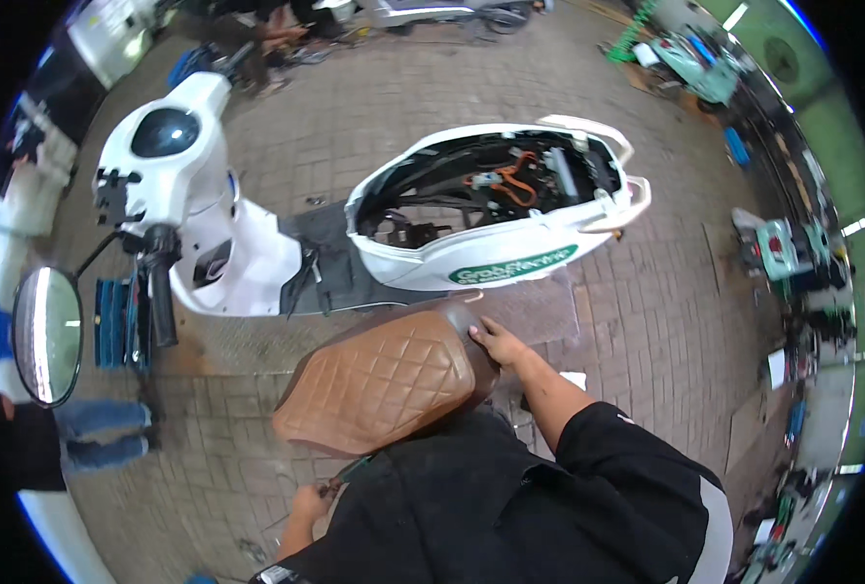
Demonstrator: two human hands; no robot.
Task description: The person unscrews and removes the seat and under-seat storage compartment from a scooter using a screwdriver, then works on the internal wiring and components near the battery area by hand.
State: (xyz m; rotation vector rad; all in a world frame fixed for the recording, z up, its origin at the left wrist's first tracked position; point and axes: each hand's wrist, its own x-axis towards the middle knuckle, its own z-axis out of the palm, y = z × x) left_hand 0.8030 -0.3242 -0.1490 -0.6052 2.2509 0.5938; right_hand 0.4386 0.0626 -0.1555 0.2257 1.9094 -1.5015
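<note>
A brown quilted scooter seat (384,375) is in front of my body, apart from the white scooter (248,258). My right hand (496,343) grips its dark rear end, the thumb on top and the other fingers partly hidden. Low on the left, my left hand (314,498) is closed around a slim tool with a green part (357,469), partly covered by my black shirt; its exact kind does not show. Beyond the seat, the scooter's open seat compartment (496,200) shows orange cables (518,180) and dark inner parts.
Small tools (308,268) lie on the scooter's dark footboard (340,258). A round mirror (48,336) juts out at the left. A person in jeans (107,433) is at the lower left, and another scooter (442,12) stands at the back. Parts and equipment (773,248) line the right wall.
</note>
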